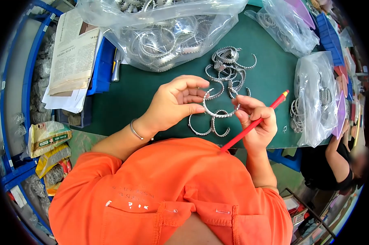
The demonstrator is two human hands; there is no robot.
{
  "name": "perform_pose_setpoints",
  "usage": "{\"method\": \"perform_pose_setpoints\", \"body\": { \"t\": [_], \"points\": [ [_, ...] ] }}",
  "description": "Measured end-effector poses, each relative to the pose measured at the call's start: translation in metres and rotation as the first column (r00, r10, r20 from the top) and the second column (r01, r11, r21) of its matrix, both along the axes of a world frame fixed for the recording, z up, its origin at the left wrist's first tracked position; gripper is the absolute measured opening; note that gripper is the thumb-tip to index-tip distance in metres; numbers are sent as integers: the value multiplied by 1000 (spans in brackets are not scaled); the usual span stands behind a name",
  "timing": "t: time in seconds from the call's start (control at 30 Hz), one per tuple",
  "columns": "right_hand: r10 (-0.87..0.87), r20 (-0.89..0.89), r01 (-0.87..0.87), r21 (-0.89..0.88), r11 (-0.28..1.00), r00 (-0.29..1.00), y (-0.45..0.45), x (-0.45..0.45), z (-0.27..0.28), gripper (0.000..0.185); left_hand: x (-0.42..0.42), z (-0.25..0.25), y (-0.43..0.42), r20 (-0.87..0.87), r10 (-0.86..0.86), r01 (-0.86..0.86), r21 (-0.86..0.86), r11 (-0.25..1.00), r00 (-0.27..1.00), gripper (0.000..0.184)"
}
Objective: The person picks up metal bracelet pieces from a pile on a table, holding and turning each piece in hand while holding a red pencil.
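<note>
A silver open-ended cuff bangle (220, 116) with a beaded-looking edge is held up above the table, its gap facing up. The fingertips of my right hand (256, 120) pinch its right end, while a red pencil (247, 132) lies slantwise through the same hand. My left hand (178, 98) is at the bangle's left side, thumb and fingers apart; whether the tips touch the metal I cannot tell. Just below lie more cuff bangles (199, 133) on the green table (131, 96). Beyond my hands is a loose heap of similar bangles (233, 67).
A big clear plastic bag (123, 30) of bangles stands at the back. More bags (313, 81) of bangles lie on the right. Newspapers (72, 51) rest over a blue bin (100, 71) at left. Another person's arm (338, 157) shows at far right.
</note>
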State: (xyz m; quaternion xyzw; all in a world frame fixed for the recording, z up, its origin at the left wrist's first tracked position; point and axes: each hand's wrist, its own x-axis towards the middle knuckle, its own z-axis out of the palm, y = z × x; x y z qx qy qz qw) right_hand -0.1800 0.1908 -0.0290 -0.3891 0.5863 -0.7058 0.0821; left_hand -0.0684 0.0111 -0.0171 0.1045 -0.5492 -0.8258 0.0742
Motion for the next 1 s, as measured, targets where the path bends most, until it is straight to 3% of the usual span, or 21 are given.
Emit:
{"method": "perform_pose_setpoints", "body": {
  "t": [0.03,0.1,0.17,0.33,0.43,0.5,0.53,0.57,0.67,0.83,0.9,1.0],
  "points": [
    [-26,-53,25,-24,999,998,-1,1,0,28,-1,1,2,-5,57,-56,87,995,998,33],
    [-40,-86,39,-21,999,995,-4,3,6,30,0,-4,2,-12,72,-71,37,997,997,32],
    [-27,-137,12,-108,994,990,-7,3,12,33,0,-9,0,-171,40,-81,-238,968,984,29],
    [6,-145,-21,-102,995,989,-3,1,11,35,1,-5,3,-214,50,-115,-301,947,976,26],
    [-23,-239,10,-54,999,971,0,-2,4,34,3,-3,3,-245,69,-162,-381,910,967,25],
    [-86,-77,83,-39,996,993,1,0,-1,33,3,-1,-1,-310,25,-213,-590,779,950,24],
    [-59,85,63,-47,997,995,3,2,-3,34,3,2,-1,-309,26,-213,-589,780,951,24],
    [-57,85,61,-44,997,995,3,3,-4,34,4,6,0,-280,29,-189,-565,803,959,23],
    [-12,350,29,-45,999,937,2,7,-6,34,3,10,3,-228,26,-144,-520,842,973,18],
    [156,537,-132,-83,988,829,0,12,-6,31,1,13,9,-165,-42,-29,-407,913,985,16],
    [178,572,-141,-109,984,801,1,13,-7,30,-1,11,10,-274,-54,-84,-469,879,960,20],
    [190,543,-150,-118,982,818,2,12,-9,28,-3,18,11,-290,-62,-108,-536,838,955,23]
  ]
}}
